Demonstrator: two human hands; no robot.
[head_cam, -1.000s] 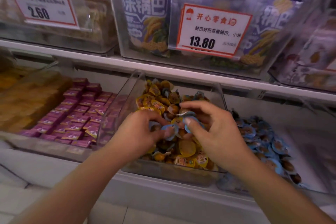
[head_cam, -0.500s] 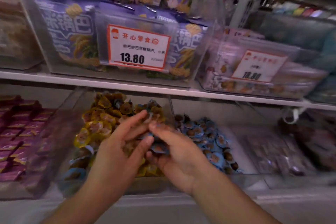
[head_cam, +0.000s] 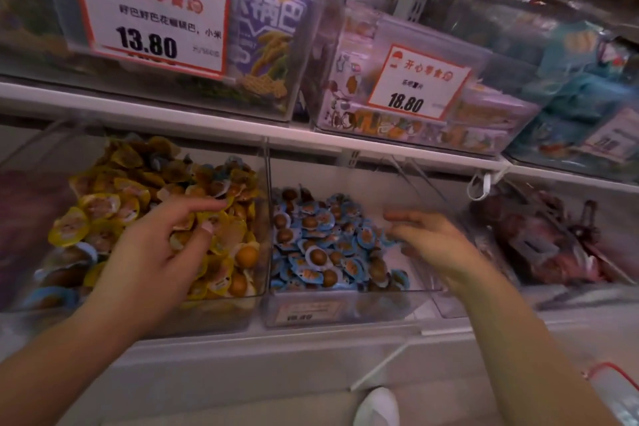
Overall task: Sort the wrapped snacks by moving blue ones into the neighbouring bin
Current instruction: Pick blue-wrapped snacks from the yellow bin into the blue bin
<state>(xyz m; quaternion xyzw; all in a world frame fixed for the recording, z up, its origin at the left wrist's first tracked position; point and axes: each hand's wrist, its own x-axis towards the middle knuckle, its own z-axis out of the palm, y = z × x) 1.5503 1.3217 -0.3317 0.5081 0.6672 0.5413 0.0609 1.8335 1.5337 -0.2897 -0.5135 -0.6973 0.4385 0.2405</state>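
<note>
Two clear bins stand side by side on the lower shelf. The left bin [head_cam: 221,316] is heaped with yellow wrapped snacks [head_cam: 103,207], and a few blue ones lie among them at its front left [head_cam: 52,297]. The right bin [head_cam: 345,308] holds blue wrapped snacks [head_cam: 321,242]. My left hand [head_cam: 162,252] rests over the yellow pile with fingers loosely spread and holds nothing that I can see. My right hand [head_cam: 428,242] hovers over the right side of the blue bin, fingers relaxed and pointing left, close above the blue snacks.
Above the bins runs a white shelf edge [head_cam: 207,121] carrying clear boxes with price tags 13.80 [head_cam: 152,14] and 18.80 [head_cam: 418,83]. A bin of dark reddish packs [head_cam: 546,239] sits to the right. A white shoe [head_cam: 377,406] shows on the floor below.
My hands were together over the yellow bin holding blue snacks. They have parted: the right hand moved over the blue bin and opened, the left stays on the yellow pile. The view shifted right.
</note>
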